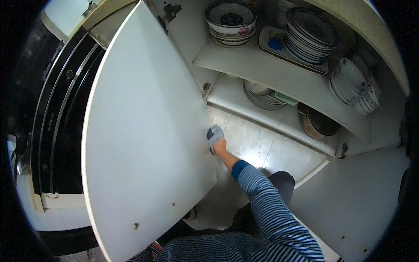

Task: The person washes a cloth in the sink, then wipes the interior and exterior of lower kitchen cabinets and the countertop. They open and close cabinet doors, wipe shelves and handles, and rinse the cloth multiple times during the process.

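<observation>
My right hand (220,147) holds a bunched grey cloth (215,134) against the inner face of a white cabinet door (147,124), low down near its bottom edge. The door stands swung out to the left, with hinges (171,12) at its upper corner and two small screw heads towards its outer end. My left hand is out of view, and the door covers that side. In front of me is the open cabinet, with its middle shelf (235,59) and its bottom board (262,118).
On the shelf are stacked bowls (231,28), stacked plates (307,42) on a tray (266,37), and more dishes (347,82). Below sit a metal basin (258,98), a green container (286,98) and a pot (314,124). A second door (353,196) stands open at right.
</observation>
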`<state>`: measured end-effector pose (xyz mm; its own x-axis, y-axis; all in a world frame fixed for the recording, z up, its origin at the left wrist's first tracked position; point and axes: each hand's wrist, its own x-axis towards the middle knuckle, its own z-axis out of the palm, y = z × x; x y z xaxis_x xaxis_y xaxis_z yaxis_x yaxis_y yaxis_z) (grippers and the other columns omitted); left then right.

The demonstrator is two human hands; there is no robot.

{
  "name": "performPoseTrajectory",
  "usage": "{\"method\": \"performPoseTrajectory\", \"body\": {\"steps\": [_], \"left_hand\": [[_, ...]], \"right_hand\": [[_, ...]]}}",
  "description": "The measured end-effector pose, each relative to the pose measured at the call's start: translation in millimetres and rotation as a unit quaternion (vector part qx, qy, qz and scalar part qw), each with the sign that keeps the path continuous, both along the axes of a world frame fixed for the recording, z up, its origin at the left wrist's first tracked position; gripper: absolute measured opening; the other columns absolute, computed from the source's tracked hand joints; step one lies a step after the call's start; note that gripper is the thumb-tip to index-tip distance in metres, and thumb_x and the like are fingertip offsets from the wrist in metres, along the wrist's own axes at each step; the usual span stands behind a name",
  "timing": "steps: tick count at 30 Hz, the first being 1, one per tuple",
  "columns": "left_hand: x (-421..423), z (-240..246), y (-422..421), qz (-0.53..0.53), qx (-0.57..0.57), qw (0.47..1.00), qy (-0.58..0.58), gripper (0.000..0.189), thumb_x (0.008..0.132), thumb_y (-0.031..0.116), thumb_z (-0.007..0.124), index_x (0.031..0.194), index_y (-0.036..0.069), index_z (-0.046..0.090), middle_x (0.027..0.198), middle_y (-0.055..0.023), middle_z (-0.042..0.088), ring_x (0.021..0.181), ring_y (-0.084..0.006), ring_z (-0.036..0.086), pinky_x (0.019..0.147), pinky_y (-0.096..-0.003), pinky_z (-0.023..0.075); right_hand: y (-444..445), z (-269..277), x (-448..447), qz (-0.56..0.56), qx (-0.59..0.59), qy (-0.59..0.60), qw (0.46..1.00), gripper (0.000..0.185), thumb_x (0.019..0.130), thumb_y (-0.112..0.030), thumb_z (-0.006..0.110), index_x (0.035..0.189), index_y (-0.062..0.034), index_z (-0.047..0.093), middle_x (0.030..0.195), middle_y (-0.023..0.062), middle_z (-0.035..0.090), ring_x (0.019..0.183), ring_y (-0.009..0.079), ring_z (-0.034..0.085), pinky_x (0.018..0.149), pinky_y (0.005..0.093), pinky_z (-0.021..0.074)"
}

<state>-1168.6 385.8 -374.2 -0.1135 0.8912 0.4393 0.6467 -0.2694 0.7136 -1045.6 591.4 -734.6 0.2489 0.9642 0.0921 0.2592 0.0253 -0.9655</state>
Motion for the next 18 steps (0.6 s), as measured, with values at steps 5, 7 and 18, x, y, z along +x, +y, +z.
{"method": "performPoseTrajectory", "body": {"steps": [5,7,18], "left_hand": [[-6.4,-5.3,-0.9,0.034,-0.007,0.999,0.01,0.037,0.086,0.035,0.067,0.093,-0.001,0.061,0.078,-0.0086,0.058,0.069,-0.0222,0.057,0.06,-0.0335,0.0443],[-9.1,-7.7,-1.4,0.052,-0.011,0.998,0.014,0.037,0.085,0.035,0.067,0.094,-0.001,0.061,0.079,-0.0092,0.058,0.07,-0.0229,0.057,0.061,-0.0341,0.0444],[-8.6,-37.2,19.6,0.051,-0.042,0.998,0.014,0.04,0.084,0.034,0.067,0.097,-0.003,0.06,0.085,-0.0125,0.059,0.075,-0.0267,0.057,0.065,-0.0373,0.0454]], "right_hand": [[-80.8,27.8,6.8,0.21,-0.367,-0.021,0.906,0.024,0.091,-0.023,0.054,0.103,-0.005,0.064,0.101,0.0171,0.067,0.091,0.0305,0.064,0.075,0.0424,0.0513],[-90.5,78.9,7.5,0.18,-0.488,0.137,0.843,0.024,0.091,-0.022,0.053,0.104,-0.0048,0.064,0.105,0.0163,0.066,0.095,0.0275,0.063,0.078,0.0417,0.0515],[165.9,313.9,119.9,0.09,0.275,-0.442,0.849,0.042,0.083,-0.014,0.059,0.124,-0.0114,0.057,0.114,0.0181,0.06,0.094,0.0388,0.063,0.081,0.0462,0.0516]]}}
